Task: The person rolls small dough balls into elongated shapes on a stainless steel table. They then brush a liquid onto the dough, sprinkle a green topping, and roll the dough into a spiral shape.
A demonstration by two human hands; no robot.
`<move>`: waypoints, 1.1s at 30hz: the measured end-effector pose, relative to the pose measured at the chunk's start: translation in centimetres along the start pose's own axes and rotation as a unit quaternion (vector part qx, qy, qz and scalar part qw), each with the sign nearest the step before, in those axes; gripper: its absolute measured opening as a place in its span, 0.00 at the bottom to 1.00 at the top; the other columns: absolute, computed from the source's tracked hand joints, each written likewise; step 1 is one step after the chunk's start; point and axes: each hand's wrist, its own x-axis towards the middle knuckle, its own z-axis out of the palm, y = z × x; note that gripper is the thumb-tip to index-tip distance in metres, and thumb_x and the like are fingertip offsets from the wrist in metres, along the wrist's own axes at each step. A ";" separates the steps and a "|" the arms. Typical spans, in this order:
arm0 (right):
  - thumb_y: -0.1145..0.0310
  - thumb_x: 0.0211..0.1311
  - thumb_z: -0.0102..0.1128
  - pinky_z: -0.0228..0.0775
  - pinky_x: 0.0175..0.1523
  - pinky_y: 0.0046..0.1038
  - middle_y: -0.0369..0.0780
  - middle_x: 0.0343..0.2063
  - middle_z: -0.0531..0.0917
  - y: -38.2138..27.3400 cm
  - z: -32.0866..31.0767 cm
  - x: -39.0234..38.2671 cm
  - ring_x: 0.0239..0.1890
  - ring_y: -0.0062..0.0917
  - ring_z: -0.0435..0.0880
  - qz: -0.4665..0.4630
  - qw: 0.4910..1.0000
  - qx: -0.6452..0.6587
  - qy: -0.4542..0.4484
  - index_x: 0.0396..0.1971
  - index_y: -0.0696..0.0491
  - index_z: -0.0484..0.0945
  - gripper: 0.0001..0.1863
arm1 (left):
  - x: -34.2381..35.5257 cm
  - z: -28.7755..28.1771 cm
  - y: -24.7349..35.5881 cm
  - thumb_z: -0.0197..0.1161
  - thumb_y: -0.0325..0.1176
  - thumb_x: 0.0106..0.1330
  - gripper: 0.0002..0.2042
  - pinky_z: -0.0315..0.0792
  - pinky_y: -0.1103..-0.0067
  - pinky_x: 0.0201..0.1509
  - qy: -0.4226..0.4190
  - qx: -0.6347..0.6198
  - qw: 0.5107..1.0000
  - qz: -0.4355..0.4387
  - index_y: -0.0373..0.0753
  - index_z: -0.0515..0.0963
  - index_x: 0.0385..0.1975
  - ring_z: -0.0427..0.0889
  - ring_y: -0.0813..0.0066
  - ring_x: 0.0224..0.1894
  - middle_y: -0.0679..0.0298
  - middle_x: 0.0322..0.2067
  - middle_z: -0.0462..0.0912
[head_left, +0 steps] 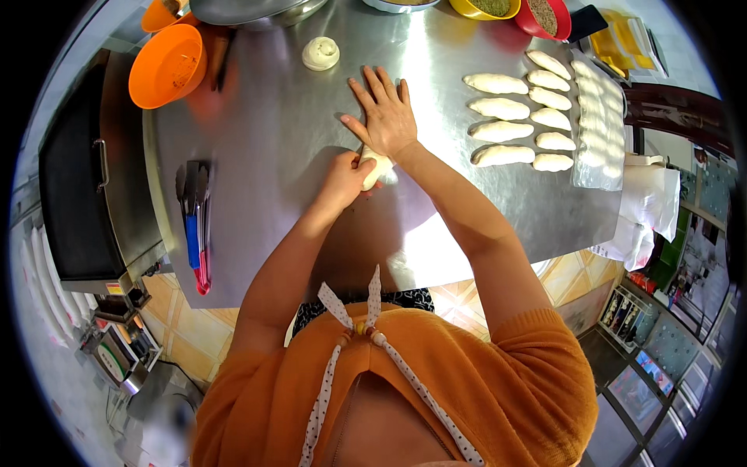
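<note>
A short piece of pale dough [375, 170] lies on the steel table [264, 179] in front of me. My left hand [342, 180] is closed round its left side, with the thumb on top. Fingers spread, my right hand [385, 117] reaches past the dough's far end, its palm heel against it. What lies under that palm is hidden. Beyond my hands sits a round coiled dough ball [320, 54]. On the right, shaped dough rolls [500, 109] lie in two columns, beside more rolls under clear plastic [597, 124].
Tongs with blue and pink handles [194, 226] lie at the left. An orange bowl [167, 66] stands at the far left corner. Yellow [486, 6] and red [545, 17] bowls of fillings line the far edge. A black-topped appliance [74, 171] adjoins the table's left side.
</note>
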 end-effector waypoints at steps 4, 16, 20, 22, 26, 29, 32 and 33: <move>0.35 0.65 0.41 0.32 0.73 0.57 0.46 0.73 0.49 1.2 0.7 0.4 0.76 0.41 0.41 0.094 0.980 0.173 0.011 0.70 0.46 0.58 0.40 | -1.4 -0.3 0.0 0.59 0.35 0.68 0.14 0.77 0.81 0.28 0.013 -0.028 0.998 -0.052 0.27 0.75 0.43 0.85 0.71 0.30 0.57 0.35 0.82; 0.35 0.63 0.45 0.37 0.74 0.54 0.45 0.71 0.55 -3.7 0.2 -3.0 0.75 0.38 0.47 -0.015 0.999 0.031 -0.017 0.69 0.47 0.60 0.41 | -2.1 -0.4 -1.0 0.70 0.30 0.58 0.12 0.73 0.80 0.22 0.078 0.165 0.981 0.063 0.32 0.76 0.35 0.82 0.78 0.23 0.63 0.25 0.83; 0.38 0.64 0.47 0.37 0.73 0.54 0.46 0.71 0.54 -3.3 1.1 -3.3 0.75 0.40 0.47 -0.027 0.998 0.055 -0.008 0.69 0.49 0.60 0.41 | -2.4 -0.9 -0.8 0.71 0.33 0.57 0.15 0.74 0.76 0.26 0.056 0.179 0.982 0.040 0.30 0.75 0.36 0.82 0.75 0.23 0.58 0.26 0.84; 0.42 0.64 0.50 0.37 0.73 0.56 0.48 0.71 0.54 -2.5 0.8 -2.6 0.74 0.44 0.47 0.000 0.986 0.165 0.010 0.70 0.53 0.55 0.42 | -1.6 -1.5 -2.9 0.70 0.32 0.58 0.14 0.74 0.76 0.25 0.069 0.196 0.977 0.044 0.29 0.75 0.36 0.82 0.76 0.23 0.58 0.26 0.84; 0.63 0.55 0.64 0.44 0.72 0.51 0.50 0.66 0.63 4.6 -6.0 5.3 0.70 0.43 0.59 0.036 0.968 0.145 0.202 0.71 0.52 0.52 0.44 | -2.5 -0.9 -1.6 0.69 0.28 0.59 0.12 0.75 0.79 0.23 0.104 0.156 0.982 0.026 0.29 0.75 0.36 0.83 0.78 0.24 0.58 0.27 0.83; 0.65 0.56 0.63 0.51 0.71 0.50 0.44 0.57 0.77 10.2 -8.2 11.4 0.62 0.35 0.73 -0.001 0.988 -0.031 0.152 0.68 0.49 0.56 0.40 | -2.3 -0.5 -1.5 0.69 0.28 0.59 0.12 0.76 0.80 0.24 0.094 0.106 0.990 0.025 0.29 0.74 0.37 0.84 0.76 0.25 0.56 0.30 0.83; 0.66 0.54 0.59 0.55 0.68 0.50 0.43 0.44 0.85 12.2 -8.0 14.7 0.49 0.38 0.82 0.024 0.991 -0.129 -0.009 0.65 0.47 0.62 0.35 | -1.5 -0.8 -3.7 0.69 0.32 0.58 0.14 0.76 0.77 0.26 0.099 0.099 0.988 0.057 0.29 0.74 0.36 0.85 0.72 0.24 0.54 0.27 0.84; 0.67 0.55 0.56 0.55 0.68 0.50 0.44 0.43 0.85 12.4 -8.0 15.5 0.48 0.37 0.83 0.010 0.988 -0.147 -0.038 0.63 0.48 0.64 0.32 | -1.4 -0.9 -4.1 0.69 0.33 0.57 0.15 0.76 0.77 0.26 0.100 0.102 0.987 0.067 0.29 0.74 0.36 0.85 0.71 0.25 0.54 0.27 0.84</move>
